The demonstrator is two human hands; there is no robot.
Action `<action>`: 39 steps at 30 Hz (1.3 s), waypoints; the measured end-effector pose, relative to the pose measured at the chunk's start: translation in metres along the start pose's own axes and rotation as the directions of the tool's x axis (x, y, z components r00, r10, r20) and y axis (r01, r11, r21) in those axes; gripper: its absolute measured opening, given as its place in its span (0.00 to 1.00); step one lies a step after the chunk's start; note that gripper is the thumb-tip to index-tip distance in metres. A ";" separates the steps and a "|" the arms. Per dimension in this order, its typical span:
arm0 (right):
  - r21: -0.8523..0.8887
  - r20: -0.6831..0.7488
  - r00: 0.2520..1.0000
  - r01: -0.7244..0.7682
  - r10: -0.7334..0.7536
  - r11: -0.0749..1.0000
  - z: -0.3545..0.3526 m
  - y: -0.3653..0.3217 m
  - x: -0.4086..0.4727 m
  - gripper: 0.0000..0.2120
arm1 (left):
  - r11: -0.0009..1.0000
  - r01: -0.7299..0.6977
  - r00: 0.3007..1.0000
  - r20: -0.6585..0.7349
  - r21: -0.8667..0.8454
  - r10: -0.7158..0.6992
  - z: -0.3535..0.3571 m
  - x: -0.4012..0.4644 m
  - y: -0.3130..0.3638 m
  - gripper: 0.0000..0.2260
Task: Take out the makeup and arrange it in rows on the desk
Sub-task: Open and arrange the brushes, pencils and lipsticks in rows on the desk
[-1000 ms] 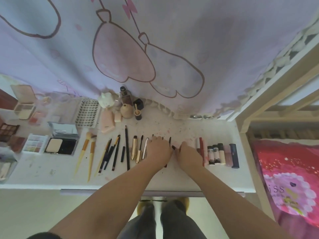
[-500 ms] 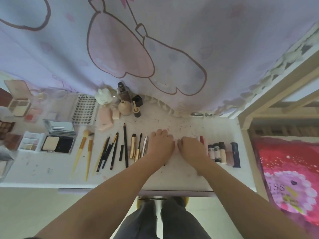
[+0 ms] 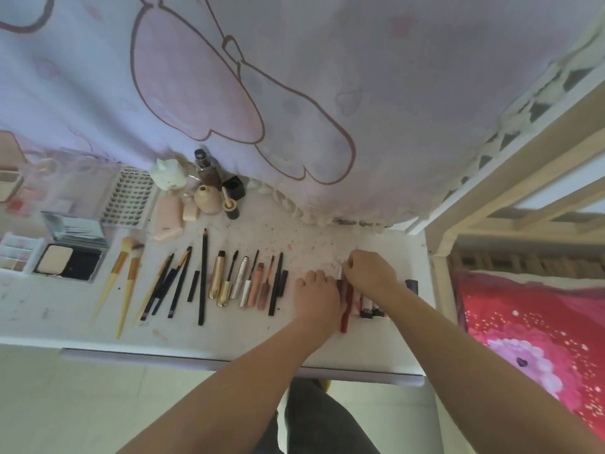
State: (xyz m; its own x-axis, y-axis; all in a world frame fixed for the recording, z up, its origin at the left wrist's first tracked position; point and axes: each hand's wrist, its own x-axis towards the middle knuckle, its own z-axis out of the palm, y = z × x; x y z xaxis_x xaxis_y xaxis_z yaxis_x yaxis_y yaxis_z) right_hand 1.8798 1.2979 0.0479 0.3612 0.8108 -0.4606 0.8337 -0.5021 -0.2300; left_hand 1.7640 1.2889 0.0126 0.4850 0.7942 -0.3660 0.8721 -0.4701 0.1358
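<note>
Two hands on the desk [image 3: 229, 335], right hand [image 3: 370, 273] pinching a pale tube [image 3: 339, 273], left hand [image 3: 316, 298] curled against red tubes [image 3: 348, 303], its grip unclear.

False-lash tray [image 3: 128, 198]: "XOYO" is printed in dark capitals on its far edge (seen upside down from the head camera).
Pink tube [image 3: 168, 218]: a small dark mark sits near its lower end, too small to read.
Other makeup, curtain, red bedding: no readable lettering.
</note>
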 end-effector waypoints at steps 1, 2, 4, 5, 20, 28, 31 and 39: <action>0.006 0.008 1.000 0.002 -0.002 1.000 -0.001 -0.002 0.001 0.14 | 0.999 0.023 1.000 -0.001 -0.024 -0.023 -0.003 -0.001 -0.001 0.20; 0.024 0.018 1.000 -0.002 0.002 1.000 -0.001 -0.004 0.001 0.15 | 0.998 0.037 0.999 -0.002 -0.054 -0.037 -0.005 -0.001 -0.002 0.21; 0.109 0.044 0.999 -0.002 -0.003 0.994 -0.005 -0.010 0.001 0.17 | 0.995 0.018 0.999 -0.043 -0.098 -0.022 -0.011 -0.005 -0.007 0.21; 0.174 0.065 0.998 0.002 -0.013 0.985 -0.008 -0.013 0.000 0.17 | 0.994 -0.018 0.996 -0.087 -0.107 0.009 -0.016 -0.007 -0.010 0.19; 0.758 0.073 0.961 0.120 -0.267 0.641 -0.075 -0.033 -0.070 0.05 | 0.909 -0.312 0.937 -0.250 -0.277 0.245 -0.096 -0.035 -0.079 0.10; 0.530 0.172 0.957 0.111 -0.235 0.841 -0.082 -0.034 -0.085 0.20 | 0.887 -0.425 0.888 -0.275 -0.182 0.369 -0.109 -0.053 -0.090 0.11; 0.589 0.129 0.944 0.174 -0.305 0.789 -0.081 -0.032 -0.088 0.08 | 0.886 -0.425 0.891 -0.255 -0.183 0.375 -0.112 -0.056 -0.094 0.11; 0.602 0.152 0.947 0.139 -0.284 0.786 -0.080 -0.034 -0.089 0.10 | 0.881 -0.446 0.885 -0.227 -0.160 0.407 -0.120 -0.058 -0.099 0.11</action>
State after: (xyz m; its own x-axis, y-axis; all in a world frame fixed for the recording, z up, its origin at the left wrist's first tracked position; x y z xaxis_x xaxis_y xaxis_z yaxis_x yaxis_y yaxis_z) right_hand 1.8530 1.2667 0.1655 0.0418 0.8642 -0.5014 0.4542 -0.4634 -0.7609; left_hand 1.6577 1.3357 0.1309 0.7986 0.5988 -0.0600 0.5620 -0.7065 0.4301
